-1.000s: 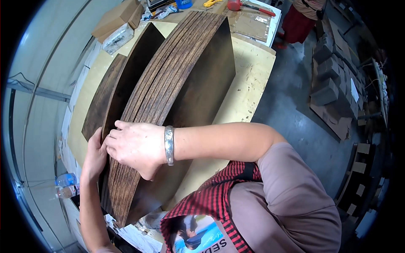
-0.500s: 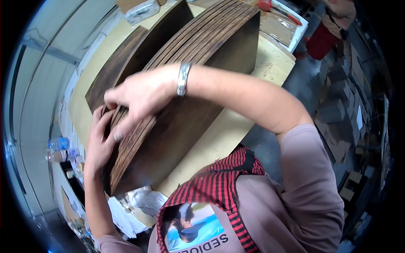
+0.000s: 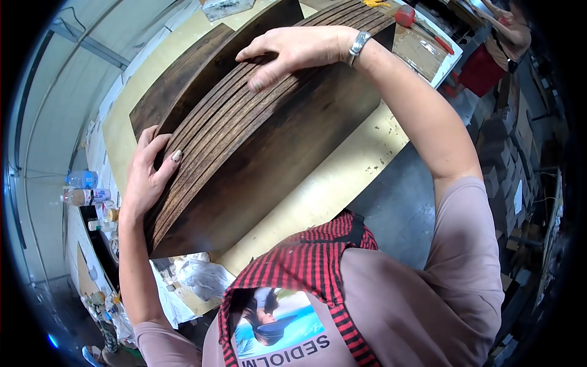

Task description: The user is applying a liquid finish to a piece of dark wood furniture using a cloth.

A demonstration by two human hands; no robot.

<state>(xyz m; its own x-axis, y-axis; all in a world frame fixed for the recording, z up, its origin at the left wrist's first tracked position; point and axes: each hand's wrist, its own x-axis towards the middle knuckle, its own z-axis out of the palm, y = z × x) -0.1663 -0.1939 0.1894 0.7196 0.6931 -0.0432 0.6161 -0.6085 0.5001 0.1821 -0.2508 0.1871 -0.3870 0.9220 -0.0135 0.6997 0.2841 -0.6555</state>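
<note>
A stack of dark brown curved boards (image 3: 214, 131) stands on edge in front of me, with streaky brown upper edges. At its left end my left hand (image 3: 150, 168) is closed round the boards, fingers over the far side and thumb against the upper edges. Farther up, my right hand (image 3: 290, 55) lies across the top edges with thumb and fingers apart. Its fingertips reach toward the gap behind the stack. Past that gap rises a single curved board (image 3: 211, 70), and another dark board (image 3: 168, 82) stands beyond it.
Everything stands on a pale yellowish board surface (image 3: 330, 177). At the far right lie a red tool (image 3: 405, 16) and a white-edged tray (image 3: 449, 66). Plastic bottles (image 3: 85, 197) and crumpled white plastic (image 3: 205, 278) are at the left. Another person (image 3: 495, 52) stands beyond, near stacked dark pieces (image 3: 501, 147).
My right hand has moved away from my left, up and right along the stack, and its fingers have spread. The upper edges now sit more evenly together. My left hand stays at the left end.
</note>
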